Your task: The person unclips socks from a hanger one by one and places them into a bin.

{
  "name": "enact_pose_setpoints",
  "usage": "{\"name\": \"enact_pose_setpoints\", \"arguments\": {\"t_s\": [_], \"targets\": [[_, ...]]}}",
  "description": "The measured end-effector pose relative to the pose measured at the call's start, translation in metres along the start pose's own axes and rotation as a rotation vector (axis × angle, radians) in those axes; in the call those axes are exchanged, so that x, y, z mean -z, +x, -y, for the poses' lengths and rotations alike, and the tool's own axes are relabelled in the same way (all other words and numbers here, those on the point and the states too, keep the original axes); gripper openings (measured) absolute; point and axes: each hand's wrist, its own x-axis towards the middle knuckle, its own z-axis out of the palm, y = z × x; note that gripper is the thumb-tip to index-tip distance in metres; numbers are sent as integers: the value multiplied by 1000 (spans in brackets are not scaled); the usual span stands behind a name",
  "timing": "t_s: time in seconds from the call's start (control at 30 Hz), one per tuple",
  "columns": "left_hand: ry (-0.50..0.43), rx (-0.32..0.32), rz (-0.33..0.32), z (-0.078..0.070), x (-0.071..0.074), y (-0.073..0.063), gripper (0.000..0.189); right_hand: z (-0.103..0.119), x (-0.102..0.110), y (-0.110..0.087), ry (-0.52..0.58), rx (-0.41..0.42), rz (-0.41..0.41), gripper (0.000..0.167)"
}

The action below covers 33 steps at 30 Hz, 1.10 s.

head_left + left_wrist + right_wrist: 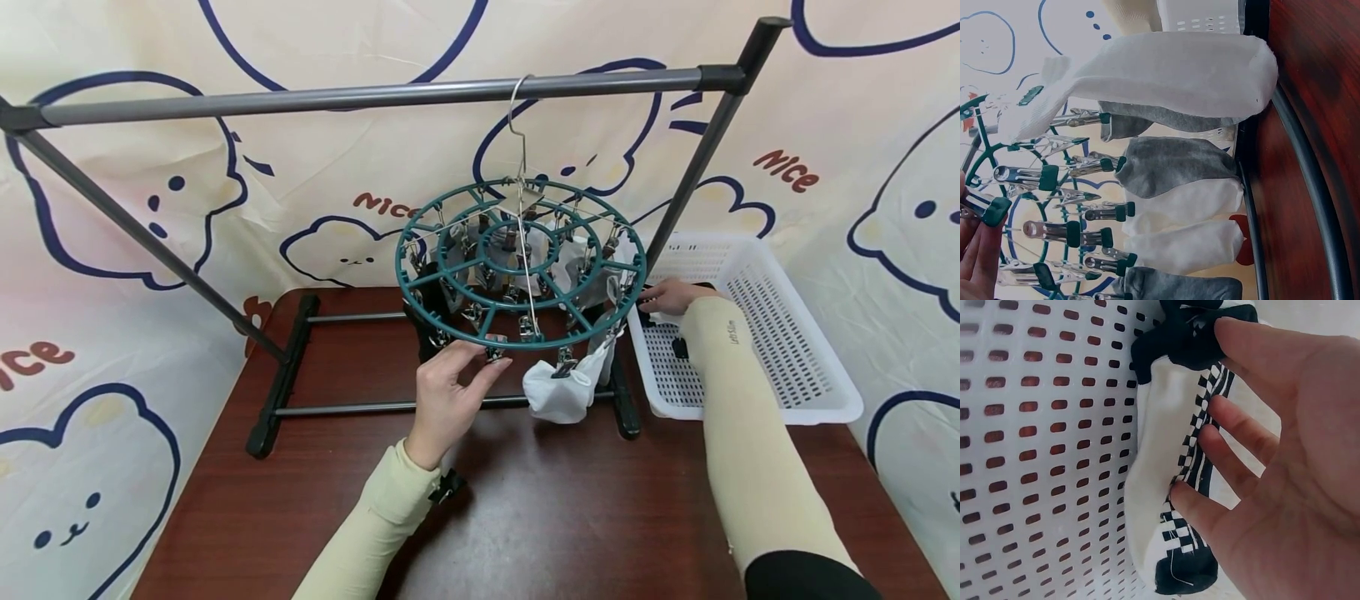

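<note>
A round green clip hanger [480,331] hangs by its wire hook from a grey bar. My left hand [448,392] pinches a metal clip [985,206] with green tips at the hanger's near rim. Right of that clip, a white sock [558,392] hangs from another clip. Grey socks [1179,164] and more white ones hang behind it. Inside the white basket [813,350], my right hand [678,297] holds a white sock with black checks [1160,431]; the thumb lies on its bunched black cuff, and the index finger is hidden.
The grey rack's slanted posts [705,158] stand on black feet [281,375] with low crossbars [345,410] on the brown table [525,508]. A small black item [680,348] lies in the basket. A patterned cloth [90,333] covers the wall behind.
</note>
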Motion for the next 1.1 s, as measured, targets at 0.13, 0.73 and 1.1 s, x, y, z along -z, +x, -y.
{"name": "enact_pose_setpoints", "arguments": {"t_s": [0.13, 0.73, 1.1], "targets": [[1, -1, 1, 1, 0, 0, 26, 0, 0, 2, 32, -21, 16, 55], [11, -8, 14, 3, 0, 2, 23, 7, 4, -9, 19, -81, 25, 60], [3, -19, 4, 5, 1, 1, 26, 19, 6, -10, -32, -42, 25, 58]]}}
